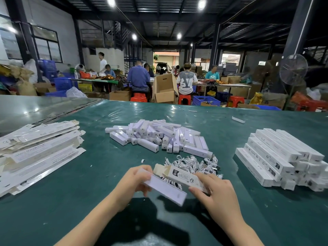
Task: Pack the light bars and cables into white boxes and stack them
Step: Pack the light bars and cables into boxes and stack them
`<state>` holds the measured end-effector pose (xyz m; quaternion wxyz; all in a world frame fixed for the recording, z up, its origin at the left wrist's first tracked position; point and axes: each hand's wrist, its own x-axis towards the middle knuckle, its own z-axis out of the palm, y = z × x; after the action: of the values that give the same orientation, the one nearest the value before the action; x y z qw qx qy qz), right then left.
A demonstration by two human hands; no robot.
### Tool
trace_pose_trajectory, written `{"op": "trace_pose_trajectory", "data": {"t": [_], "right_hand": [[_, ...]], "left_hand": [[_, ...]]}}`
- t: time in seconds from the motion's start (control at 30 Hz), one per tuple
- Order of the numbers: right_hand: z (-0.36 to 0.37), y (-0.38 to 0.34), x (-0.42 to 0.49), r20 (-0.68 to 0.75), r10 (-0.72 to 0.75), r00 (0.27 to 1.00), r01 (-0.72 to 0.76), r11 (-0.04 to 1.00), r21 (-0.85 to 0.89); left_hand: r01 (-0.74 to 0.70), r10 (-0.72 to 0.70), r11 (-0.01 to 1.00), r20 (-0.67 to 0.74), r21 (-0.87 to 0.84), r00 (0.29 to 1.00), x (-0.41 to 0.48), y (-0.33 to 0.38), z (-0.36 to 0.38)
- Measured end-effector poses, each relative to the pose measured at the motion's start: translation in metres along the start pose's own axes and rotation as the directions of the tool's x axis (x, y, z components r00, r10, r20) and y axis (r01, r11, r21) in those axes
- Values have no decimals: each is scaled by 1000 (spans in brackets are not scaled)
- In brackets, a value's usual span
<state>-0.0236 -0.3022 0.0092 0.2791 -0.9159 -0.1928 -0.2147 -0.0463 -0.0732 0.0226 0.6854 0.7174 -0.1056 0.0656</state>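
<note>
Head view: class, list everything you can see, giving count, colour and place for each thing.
table: one, green, underneath everything
flattened boxes: a stack, white, left
loose light bars: a pile, white, centre
cables: a heap, white, just before that pile
packed boxes: a stack, white, right
fan: one, grey, far right, behind table
left hand: grips one white light bar
right hand: holds one white open box

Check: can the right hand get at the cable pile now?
Likely yes for reach: the cable pile lies just beyond the right hand, unobstructed, but that hand grips the white box.
</note>
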Motion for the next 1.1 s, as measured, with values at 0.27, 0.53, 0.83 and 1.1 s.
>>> {"op": "trace_pose_trajectory", "data": {"t": [0.27, 0.53, 0.83, 1.1], "right_hand": [[-1, -2, -2, 5, -13, 1000, 13, 1000, 18], [0, 0, -1, -42, 11, 999, -8, 998, 63], [-1, -1, -2, -38, 37, 999, -34, 997, 63], [-3, -4, -3, -35, 28, 999, -26, 998, 58]], "left_hand": [[-69, 74, 997, -173, 37, 982, 5, 1, -21], [-109, 122, 991, -171, 82, 978, 3, 4, -30], [-42, 58, 993, -137, 114, 989, 3, 3, -42], [23, -15, 995, -80, 101, 997, 0, 6, -49]]}}
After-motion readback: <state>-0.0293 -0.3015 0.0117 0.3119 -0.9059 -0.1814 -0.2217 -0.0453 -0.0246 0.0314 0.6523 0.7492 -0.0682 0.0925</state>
